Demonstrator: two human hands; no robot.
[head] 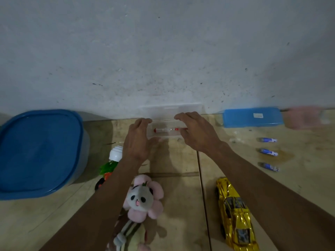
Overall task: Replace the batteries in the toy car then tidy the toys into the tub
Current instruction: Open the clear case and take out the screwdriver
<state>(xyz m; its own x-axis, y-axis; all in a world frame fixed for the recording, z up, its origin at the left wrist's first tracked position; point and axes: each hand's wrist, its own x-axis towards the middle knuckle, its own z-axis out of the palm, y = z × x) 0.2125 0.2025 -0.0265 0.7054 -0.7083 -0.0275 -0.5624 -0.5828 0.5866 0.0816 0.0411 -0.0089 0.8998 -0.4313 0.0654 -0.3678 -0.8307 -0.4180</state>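
Both hands' fingers spread loosely, flanking clear box (pixel 167 134), gold toy car (pixel 235 216) nearer, untouched

Gold toy car (pixel 235 216) upright on floor – blue-lidded tub (pixel 39 153) far left, closed

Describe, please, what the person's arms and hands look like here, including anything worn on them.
Both forearms are bare as far as the frame shows: no sleeves or cuffs. The left hand and right hand wear no gloves, and no watch, bracelet or ring is visible on the wrists or the finger backs that show. The image is too soft for finer marks.
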